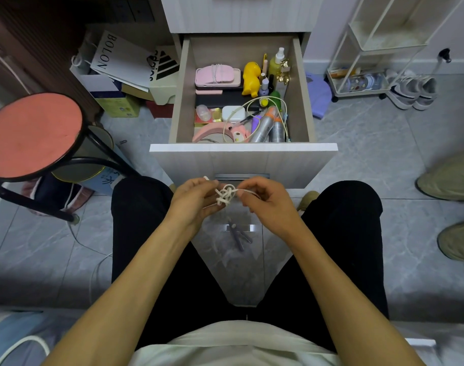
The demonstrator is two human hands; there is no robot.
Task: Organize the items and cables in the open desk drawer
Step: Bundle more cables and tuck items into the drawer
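Observation:
The open drawer (pixel 241 150) stands in front of me, full of small items. In it lie a pink case (pixel 217 76) wrapped with a thin cord, a yellow duck toy (pixel 251 78), a loose cream cable (pixel 265 101) looped over silver spray cans (pixel 270 128), a white box (pixel 232 113) and a spray bottle (pixel 277 62). Below the drawer front, over my lap, both hands hold a knotted white cable bundle (pixel 225 195). My left hand (pixel 192 200) grips its left side. My right hand (pixel 268 199) pinches a strand leading out of its right side.
A red-topped stool (pixel 31 133) stands at the left, with boxes and paper bags (pixel 120 67) behind it. A white wire rack (pixel 368 59) and sneakers (pixel 413 91) sit at the right. Someone's shoes (pixel 455 241) are at the far right. Small purple sticks (pixel 238 235) lie on the floor between my knees.

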